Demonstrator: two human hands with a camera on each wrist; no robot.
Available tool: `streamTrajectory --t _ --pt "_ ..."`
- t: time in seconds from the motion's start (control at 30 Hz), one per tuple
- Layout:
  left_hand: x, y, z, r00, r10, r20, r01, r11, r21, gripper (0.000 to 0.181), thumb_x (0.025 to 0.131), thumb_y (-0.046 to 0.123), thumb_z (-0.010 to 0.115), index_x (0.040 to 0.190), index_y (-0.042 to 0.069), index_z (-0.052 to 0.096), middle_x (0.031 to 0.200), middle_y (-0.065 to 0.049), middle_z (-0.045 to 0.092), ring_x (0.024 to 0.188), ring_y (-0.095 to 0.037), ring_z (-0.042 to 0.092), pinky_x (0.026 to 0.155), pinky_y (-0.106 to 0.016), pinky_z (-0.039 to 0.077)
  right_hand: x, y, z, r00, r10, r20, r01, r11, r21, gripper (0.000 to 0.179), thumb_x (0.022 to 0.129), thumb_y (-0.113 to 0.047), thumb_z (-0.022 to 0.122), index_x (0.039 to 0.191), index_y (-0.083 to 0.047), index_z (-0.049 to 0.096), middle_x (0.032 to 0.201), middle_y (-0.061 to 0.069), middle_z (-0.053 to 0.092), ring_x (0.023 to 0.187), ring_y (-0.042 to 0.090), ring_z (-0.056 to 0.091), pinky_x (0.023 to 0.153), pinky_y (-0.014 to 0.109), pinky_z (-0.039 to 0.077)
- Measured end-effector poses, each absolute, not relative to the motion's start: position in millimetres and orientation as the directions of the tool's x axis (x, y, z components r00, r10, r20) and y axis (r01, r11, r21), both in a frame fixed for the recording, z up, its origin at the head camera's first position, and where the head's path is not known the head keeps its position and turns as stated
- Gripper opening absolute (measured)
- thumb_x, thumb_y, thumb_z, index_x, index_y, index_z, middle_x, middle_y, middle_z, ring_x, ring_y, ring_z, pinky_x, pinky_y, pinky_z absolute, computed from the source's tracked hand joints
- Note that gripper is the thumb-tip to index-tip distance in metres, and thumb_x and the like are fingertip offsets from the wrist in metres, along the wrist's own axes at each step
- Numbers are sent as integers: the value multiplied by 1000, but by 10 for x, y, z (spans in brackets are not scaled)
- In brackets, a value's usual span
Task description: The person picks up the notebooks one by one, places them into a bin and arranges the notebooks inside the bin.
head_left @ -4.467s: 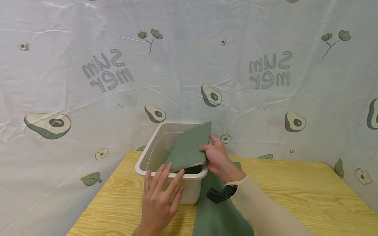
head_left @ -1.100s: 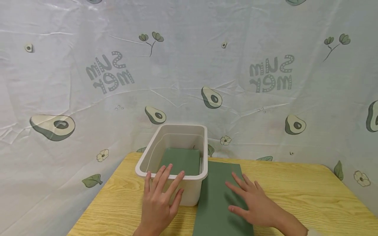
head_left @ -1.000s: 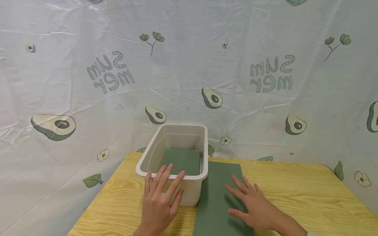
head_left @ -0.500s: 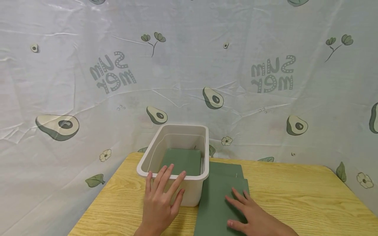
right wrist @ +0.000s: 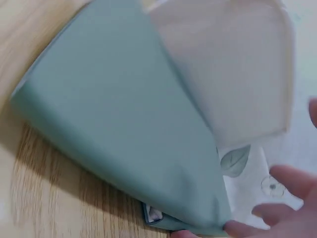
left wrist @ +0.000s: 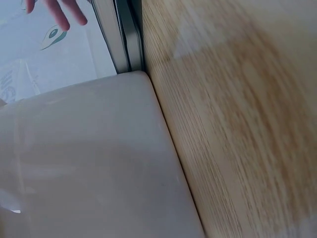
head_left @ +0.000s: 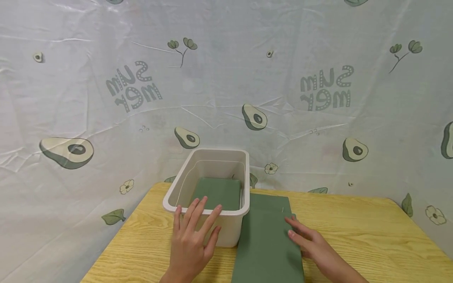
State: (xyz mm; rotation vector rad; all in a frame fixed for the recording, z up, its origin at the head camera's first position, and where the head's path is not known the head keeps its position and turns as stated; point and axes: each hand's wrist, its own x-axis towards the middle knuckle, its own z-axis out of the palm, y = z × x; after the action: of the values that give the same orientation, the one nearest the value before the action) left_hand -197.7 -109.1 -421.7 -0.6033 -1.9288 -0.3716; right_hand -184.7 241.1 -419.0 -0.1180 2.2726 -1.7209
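A light grey plastic bin (head_left: 231,228) stands on the table, a green-covered notebook (head_left: 217,192) lying inside. My left hand (head_left: 189,239) rests on its front rim with fingers spread and straight. Right of the bin lie green notebooks (head_left: 263,243), overlapping almost squarely; their edges (left wrist: 130,39) show in the left wrist view. My right hand (head_left: 315,245) is at their right side, thumb over the cover and fingers nearly straight by the edge. In the right wrist view, fingertips (right wrist: 240,229) touch the corner of the green cover (right wrist: 119,109). How many notebooks are stacked is hidden.
The wood-grain table (head_left: 354,232) extends to the right of the notebooks and to the left of the bin. Behind it hangs a pale curtain (head_left: 219,78) printed with avocados, leaves and flowers.
My right hand earlier held a notebook over the bin, then spread over the notebooks on the table. Since then the upper notebook slid toward me, then left. My left hand stays put.
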Motion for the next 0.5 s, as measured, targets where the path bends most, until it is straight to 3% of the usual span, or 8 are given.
streamTrajectory --t 0.1,0.23,0.27,0.37,0.43,0.5 --pt "-1990 -1092 -4225 -336 242 910 565 825 -10 43 112 45 45 142 25 70 147 -17 64 134 -39 60 110 -72 32 -1880 2560 -4220 -944 -248 -219 208 70 -976 72 115 -42 41 171 -8 12 178 24 -9 160 59 -1 112 77 39" --pt "-1996 -1088 -4218 -331 240 913 566 824 -12 42 112 45 46 141 25 70 147 -16 65 134 -39 60 110 -72 32 -1882 2768 -4305 -915 -319 -247 302 -134 -944 73 116 -48 28 171 -15 -6 174 21 -27 159 60 -8 121 71 33" --pt "-1996 -1087 -4218 -331 240 913 566 824 -11 42 112 45 46 141 25 70 147 -16 65 134 -39 60 110 -72 32 -1877 2809 -4329 -910 -327 -253 322 -178 -930 70 116 -48 27 172 -19 -3 173 20 -29 160 59 -8 122 67 34" --pt "-1998 -1085 -4216 -330 240 913 567 824 -12 42 112 45 46 141 25 70 147 -16 65 134 -39 60 110 -72 32 -1858 2887 -4383 -909 -314 -273 367 -296 -882 54 116 -48 30 167 -35 24 174 18 -28 162 55 -3 122 60 39" --pt "-1998 -1087 -4216 -331 240 913 566 824 -11 42 112 45 46 141 25 70 147 -17 65 134 -39 60 110 -72 32 -1845 2908 -4395 -913 -293 -285 379 -347 -858 43 115 -48 33 156 -38 45 175 18 -25 163 53 1 120 59 41" --pt "-2001 -1089 -4214 -332 239 913 566 824 -10 42 112 45 46 141 25 70 147 -17 65 134 -39 60 110 -72 32 -1833 2918 -4390 -911 -287 -295 391 -382 -837 40 115 -48 35 148 -37 54 176 17 -24 164 52 1 121 61 40"
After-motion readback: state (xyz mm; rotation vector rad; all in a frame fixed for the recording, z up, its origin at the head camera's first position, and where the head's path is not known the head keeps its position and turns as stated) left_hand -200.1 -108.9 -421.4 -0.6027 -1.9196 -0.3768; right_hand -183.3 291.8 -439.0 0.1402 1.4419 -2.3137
